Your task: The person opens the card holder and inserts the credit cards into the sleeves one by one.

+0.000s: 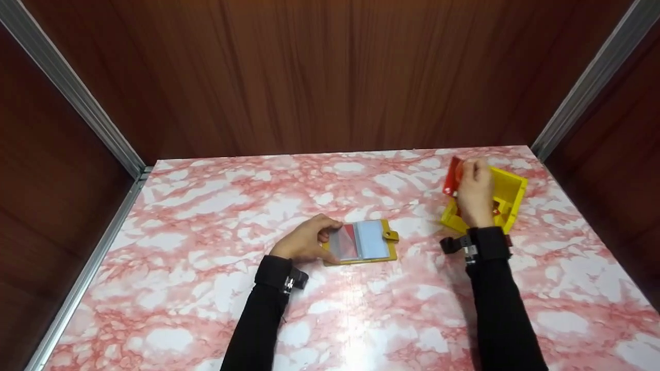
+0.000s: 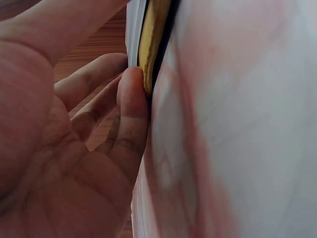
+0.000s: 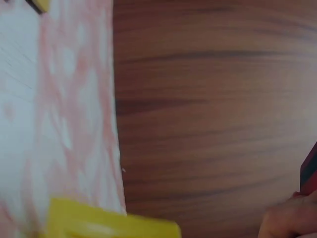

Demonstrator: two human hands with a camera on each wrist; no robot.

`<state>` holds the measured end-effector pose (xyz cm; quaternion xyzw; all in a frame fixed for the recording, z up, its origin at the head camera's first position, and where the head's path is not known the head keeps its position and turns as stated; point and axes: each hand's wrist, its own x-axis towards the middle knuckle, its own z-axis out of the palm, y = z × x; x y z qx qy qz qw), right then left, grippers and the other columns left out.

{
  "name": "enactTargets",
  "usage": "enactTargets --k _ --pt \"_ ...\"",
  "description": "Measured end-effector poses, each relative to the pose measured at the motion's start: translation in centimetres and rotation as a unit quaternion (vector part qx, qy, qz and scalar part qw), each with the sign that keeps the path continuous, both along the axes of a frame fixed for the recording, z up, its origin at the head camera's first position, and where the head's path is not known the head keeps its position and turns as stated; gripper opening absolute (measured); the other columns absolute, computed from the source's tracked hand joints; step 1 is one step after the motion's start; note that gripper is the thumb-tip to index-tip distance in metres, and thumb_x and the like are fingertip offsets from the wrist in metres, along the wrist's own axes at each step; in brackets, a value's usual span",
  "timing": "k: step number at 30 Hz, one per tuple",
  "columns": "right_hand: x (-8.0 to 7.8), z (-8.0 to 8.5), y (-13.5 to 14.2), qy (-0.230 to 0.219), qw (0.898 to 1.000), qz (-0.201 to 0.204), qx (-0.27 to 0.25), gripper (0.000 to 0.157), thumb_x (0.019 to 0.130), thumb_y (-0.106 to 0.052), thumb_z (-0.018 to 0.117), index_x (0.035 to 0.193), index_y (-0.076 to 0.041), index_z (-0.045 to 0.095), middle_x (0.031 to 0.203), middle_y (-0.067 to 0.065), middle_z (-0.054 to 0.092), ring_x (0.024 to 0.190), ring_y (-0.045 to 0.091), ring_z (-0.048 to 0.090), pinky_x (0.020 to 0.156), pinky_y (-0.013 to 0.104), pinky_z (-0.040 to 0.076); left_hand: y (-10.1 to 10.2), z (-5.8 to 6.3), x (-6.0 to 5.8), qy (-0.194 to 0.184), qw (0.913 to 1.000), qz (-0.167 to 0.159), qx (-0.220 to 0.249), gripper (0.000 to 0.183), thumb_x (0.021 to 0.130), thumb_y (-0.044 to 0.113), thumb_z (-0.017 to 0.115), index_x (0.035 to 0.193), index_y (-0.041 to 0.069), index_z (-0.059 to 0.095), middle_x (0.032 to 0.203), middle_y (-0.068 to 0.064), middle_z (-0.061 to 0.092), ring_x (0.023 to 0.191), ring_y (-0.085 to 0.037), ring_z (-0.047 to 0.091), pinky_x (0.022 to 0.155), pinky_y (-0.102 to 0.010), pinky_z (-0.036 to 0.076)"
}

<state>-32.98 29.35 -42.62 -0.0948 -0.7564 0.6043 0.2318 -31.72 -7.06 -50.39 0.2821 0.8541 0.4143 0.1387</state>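
A yellow card holder (image 1: pixel 393 251) lies open on the table, its clear sleeves facing up and a red card showing in the left one. My left hand (image 1: pixel 304 239) holds its left side, thumb at the near edge and fingers at the far edge. In the left wrist view, fingertips touch the holder's yellow edge (image 2: pixel 154 37). My right hand (image 1: pixel 475 193) pinches a red card (image 1: pixel 451 178) above a yellow box (image 1: pixel 510 185). Small red pieces show inside that box, partly hidden by the hand. The right wrist view catches only the card's dark and red edge (image 3: pixel 311 173).
A table (image 1: pixel 206 288) with a pink and white marbled top lies under everything. Brown wood-grain panels (image 1: pixel 330 77) stand behind it and on both sides, with metal posts at the corners. The holder's snap tab (image 1: pixel 392 235) sticks out to the right.
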Motion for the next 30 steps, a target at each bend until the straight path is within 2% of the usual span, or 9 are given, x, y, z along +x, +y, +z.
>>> enactTargets --k 4,7,11,15,20,22,26,28,30 --pt "-0.4 -1.4 -3.1 -0.014 0.996 0.024 0.088 0.026 0.113 -0.021 0.035 0.097 -0.006 0.048 0.085 0.006 0.043 0.076 0.019 0.045 0.067 0.026 0.04 0.0 0.1 0.2 -0.002 1.0 0.005 0.0 0.083 0.068 0.014 0.098 0.143 0.007 0.061 0.129 -0.007 0.06 0.101 -0.019 0.058 0.094 -0.034 0.052" --pt "-0.5 -2.6 -5.5 -0.024 0.986 0.035 0.161 0.027 0.113 -0.018 0.034 0.1 0.0 0.05 0.083 0.01 0.045 0.078 0.029 0.05 0.069 0.032 0.041 0.0 0.2 0.3 -0.001 1.0 0.006 -0.001 0.083 0.068 0.014 0.098 0.142 0.008 0.062 0.126 -0.007 0.06 0.1 -0.018 0.057 0.093 -0.033 0.052" --pt "-0.2 -4.2 -8.9 -0.025 0.974 0.071 0.216 0.026 0.11 -0.013 0.035 0.097 0.001 0.052 0.078 0.011 0.048 0.078 0.035 0.055 0.069 0.039 0.045 0.0 0.2 0.2 -0.001 1.0 0.004 -0.003 0.083 0.068 0.016 0.098 0.143 0.009 0.062 0.128 -0.006 0.06 0.1 -0.016 0.057 0.093 -0.031 0.051" --pt "0.4 -5.1 -11.4 -0.024 0.967 0.113 0.227 0.023 0.106 -0.011 0.039 0.09 -0.001 0.053 0.075 0.009 0.051 0.072 0.03 0.056 0.066 0.038 0.047 0.0 0.1 0.1 -0.004 1.0 0.006 0.003 0.082 0.069 0.015 0.097 0.142 0.009 0.062 0.131 -0.006 0.06 0.101 -0.016 0.058 0.094 -0.031 0.052" --pt "1.2 -5.4 -12.6 -0.056 0.961 0.167 0.213 0.022 0.107 -0.012 0.039 0.095 -0.003 0.055 0.074 0.009 0.056 0.058 0.02 0.057 0.054 0.028 0.047 0.0 0.0 0.0 -0.007 0.9999 0.008 0.002 0.082 0.069 0.015 0.097 0.143 0.01 0.062 0.132 -0.004 0.06 0.1 -0.015 0.057 0.093 -0.03 0.052" --pt "1.3 -5.6 -12.7 -0.078 0.953 0.187 0.223 0.02 0.107 -0.013 0.038 0.1 -0.003 0.054 0.078 0.01 0.058 0.063 0.021 0.059 0.055 0.028 0.049 0.0 0.0 0.0 -0.009 0.9999 0.009 0.0 0.083 0.069 0.015 0.098 0.143 0.01 0.061 0.132 -0.004 0.06 0.1 -0.015 0.058 0.093 -0.031 0.052" --pt "1.4 -6.0 -12.8 -0.112 0.932 0.22 0.265 0.017 0.106 -0.012 0.038 0.106 -0.002 0.051 0.088 0.012 0.058 0.085 0.028 0.062 0.073 0.036 0.052 0.1 0.1 0.1 -0.01 0.9999 0.013 0.002 0.082 0.068 0.015 0.098 0.142 0.009 0.062 0.131 -0.005 0.061 0.1 -0.018 0.059 0.094 -0.034 0.053" --pt "1.5 -6.1 -12.8 -0.122 0.922 0.236 0.28 0.015 0.106 -0.011 0.037 0.107 -0.001 0.049 0.09 0.014 0.058 0.09 0.032 0.061 0.079 0.041 0.051 0.1 0.1 0.1 -0.011 0.9998 0.015 0.002 0.081 0.068 0.014 0.098 0.141 0.01 0.063 0.13 -0.005 0.061 0.1 -0.018 0.058 0.094 -0.035 0.052" --pt "1.5 -6.2 -12.8 -0.128 0.914 0.248 0.294 0.014 0.106 -0.01 0.039 0.107 0.0 0.048 0.091 0.016 0.058 0.089 0.031 0.061 0.078 0.041 0.051 0.2 0.1 0.2 -0.013 0.9998 0.016 0.001 0.081 0.068 0.014 0.098 0.141 0.01 0.063 0.129 -0.005 0.061 0.101 -0.019 0.058 0.094 -0.035 0.052"
